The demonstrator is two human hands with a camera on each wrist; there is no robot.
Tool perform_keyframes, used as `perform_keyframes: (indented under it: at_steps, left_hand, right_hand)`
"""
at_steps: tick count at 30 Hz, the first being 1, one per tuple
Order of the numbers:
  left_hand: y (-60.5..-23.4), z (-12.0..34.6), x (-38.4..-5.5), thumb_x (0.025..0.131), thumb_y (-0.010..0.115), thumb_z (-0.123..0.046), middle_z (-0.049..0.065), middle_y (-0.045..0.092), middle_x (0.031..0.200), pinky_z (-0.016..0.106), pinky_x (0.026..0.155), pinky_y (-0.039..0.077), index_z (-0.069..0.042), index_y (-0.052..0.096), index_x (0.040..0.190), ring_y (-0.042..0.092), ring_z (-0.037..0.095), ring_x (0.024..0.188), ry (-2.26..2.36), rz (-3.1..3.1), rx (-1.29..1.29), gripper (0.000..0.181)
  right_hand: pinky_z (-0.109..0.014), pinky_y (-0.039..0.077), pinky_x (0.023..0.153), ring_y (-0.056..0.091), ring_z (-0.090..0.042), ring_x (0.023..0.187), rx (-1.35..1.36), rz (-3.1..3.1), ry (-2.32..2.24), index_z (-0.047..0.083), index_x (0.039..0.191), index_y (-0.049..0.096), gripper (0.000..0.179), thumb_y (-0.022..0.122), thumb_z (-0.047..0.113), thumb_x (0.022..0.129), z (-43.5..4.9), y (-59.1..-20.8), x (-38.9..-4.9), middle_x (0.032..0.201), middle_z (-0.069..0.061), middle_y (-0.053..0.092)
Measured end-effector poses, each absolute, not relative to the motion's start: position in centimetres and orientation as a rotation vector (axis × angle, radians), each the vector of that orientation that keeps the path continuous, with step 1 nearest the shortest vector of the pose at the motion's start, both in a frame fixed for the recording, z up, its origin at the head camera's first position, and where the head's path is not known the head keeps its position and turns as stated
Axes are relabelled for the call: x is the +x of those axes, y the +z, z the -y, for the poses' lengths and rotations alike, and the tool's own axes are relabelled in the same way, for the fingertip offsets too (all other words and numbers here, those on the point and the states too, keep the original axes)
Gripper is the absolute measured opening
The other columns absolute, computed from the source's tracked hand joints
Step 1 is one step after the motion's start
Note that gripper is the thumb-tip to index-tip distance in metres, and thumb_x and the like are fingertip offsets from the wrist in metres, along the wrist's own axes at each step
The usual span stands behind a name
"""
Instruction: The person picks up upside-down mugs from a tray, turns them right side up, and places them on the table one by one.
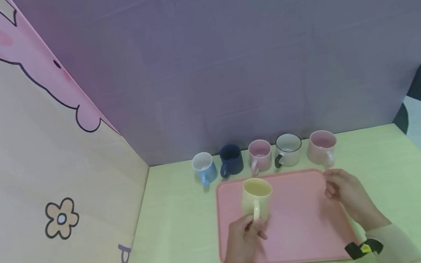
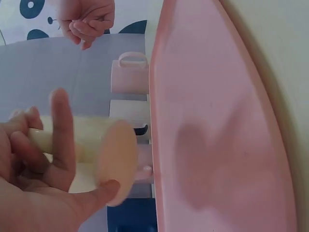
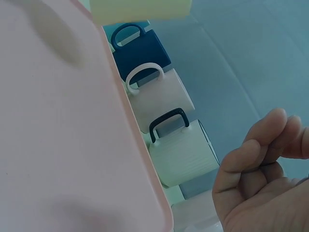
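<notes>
My left hand (image 1: pixel 239 245) grips a pale yellow mug (image 1: pixel 255 195) by its handle, over the left part of a pink tray (image 1: pixel 301 231). The mug's mouth faces up, and its round base (image 2: pixel 118 162) shows in the left wrist view with the thumb at its edge. Over the tray's far right corner hovers my right hand (image 1: pixel 351 197), its fingers loosely curled around nothing. Just beyond those fingertips stands a pink mug (image 1: pixel 319 148), its handle turned toward me.
Behind the tray, a row of mugs continues leftward: a white one with a black handle (image 1: pixel 289 152), a smaller pink one (image 1: pixel 261 155), a dark blue one (image 1: pixel 232 160) and a light blue one (image 1: pixel 204 166). A grey backdrop (image 1: pixel 227 79) rises close behind them.
</notes>
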State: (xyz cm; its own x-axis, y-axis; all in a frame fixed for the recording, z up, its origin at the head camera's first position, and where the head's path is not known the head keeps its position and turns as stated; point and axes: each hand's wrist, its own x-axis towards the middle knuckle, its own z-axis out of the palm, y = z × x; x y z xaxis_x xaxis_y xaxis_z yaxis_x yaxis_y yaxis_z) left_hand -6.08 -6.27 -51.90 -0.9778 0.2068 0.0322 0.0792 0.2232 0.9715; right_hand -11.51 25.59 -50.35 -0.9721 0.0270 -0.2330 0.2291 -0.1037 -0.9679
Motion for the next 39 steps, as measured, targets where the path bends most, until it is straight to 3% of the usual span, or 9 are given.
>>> perform_keyframes:
  at_steps: [6,12,16,19,23,25,35,39]
  left_hand:
    - [-51.8,5.5,-6.5,0.095,0.071,-0.027,0.021,0.074,0.079,0.02,0.06,0.053,-0.008,0.075,0.086,0.068,0.019,0.069,1.995,-2.334,0.217,0.022]
    - [-51.4,4.6,-7.0,0.094,0.071,-0.029,0.018,0.073,0.078,0.019,0.064,0.051,-0.008,0.076,0.09,0.063,0.011,0.07,2.06,-2.313,0.17,0.022]
    - [-51.3,4.5,-7.7,0.097,0.067,-0.033,0.022,0.073,0.082,0.021,0.07,0.054,-0.009,0.074,0.093,0.069,0.027,0.076,2.066,-2.294,0.226,0.025]
    - [-51.4,4.6,-8.2,0.099,0.064,-0.036,0.022,0.075,0.085,0.023,0.075,0.055,-0.011,0.073,0.095,0.07,0.031,0.083,2.057,-2.28,0.238,0.027]
    - [-51.2,4.6,-8.6,0.101,0.062,-0.033,0.017,0.076,0.084,0.024,0.076,0.055,-0.009,0.072,0.097,0.068,0.013,0.082,2.071,-2.274,0.287,0.026]
    - [-51.1,4.5,-8.8,0.102,0.061,-0.029,0.018,0.076,0.084,0.024,0.077,0.055,-0.007,0.072,0.098,0.067,0.01,0.081,2.088,-2.268,0.331,0.025]
    - [-51.1,3.8,-9.6,0.099,0.066,-0.018,0.021,0.074,0.087,0.025,0.078,0.058,-0.003,0.074,0.098,0.071,0.027,0.083,2.16,-2.292,0.42,0.018]
    - [-51.2,3.2,-9.9,0.098,0.067,-0.014,0.022,0.073,0.088,0.026,0.076,0.059,0.0,0.074,0.097,0.069,0.015,0.08,2.199,-2.302,0.436,0.016]
  right_hand:
    - [-0.024,0.053,0.067,0.051,-0.008,0.069,0.28,-2.002,-2.222,0.015,0.111,0.052,0.011,0.043,0.02,0.11,-25.5,-50.4,-11.4,0.073,0.007,0.048]
    - [-0.024,0.053,0.066,0.051,-0.008,0.067,0.283,-1.987,-2.245,0.017,0.109,0.054,0.011,0.044,0.019,0.11,-25.4,-50.5,-11.3,0.073,0.007,0.048]
    - [-0.024,0.052,0.064,0.051,-0.008,0.066,0.264,-1.967,-2.277,0.019,0.105,0.056,0.012,0.046,0.018,0.11,-25.4,-50.5,-11.1,0.071,0.007,0.048]
    - [-0.023,0.052,0.064,0.051,-0.008,0.066,0.252,-1.973,-2.276,0.019,0.104,0.057,0.012,0.045,0.018,0.109,-25.4,-50.3,-11.0,0.071,0.008,0.049]
    - [-0.023,0.052,0.065,0.051,-0.008,0.067,0.261,-1.979,-2.261,0.019,0.105,0.057,0.013,0.045,0.018,0.11,-25.3,-50.0,-10.9,0.072,0.008,0.049]
    - [-0.024,0.052,0.065,0.051,-0.008,0.067,0.26,-1.978,-2.259,0.02,0.106,0.057,0.013,0.044,0.018,0.11,-25.3,-49.9,-10.8,0.072,0.008,0.049]
    - [-0.024,0.052,0.066,0.051,-0.008,0.068,0.264,-1.99,-2.221,0.019,0.112,0.055,0.011,0.044,0.02,0.11,-24.9,-49.4,-10.6,0.072,0.007,0.049]
    - [-0.024,0.053,0.067,0.052,-0.008,0.069,0.265,-2.006,-2.196,0.018,0.112,0.054,0.011,0.045,0.022,0.11,-24.6,-49.2,-10.6,0.073,0.007,0.049]
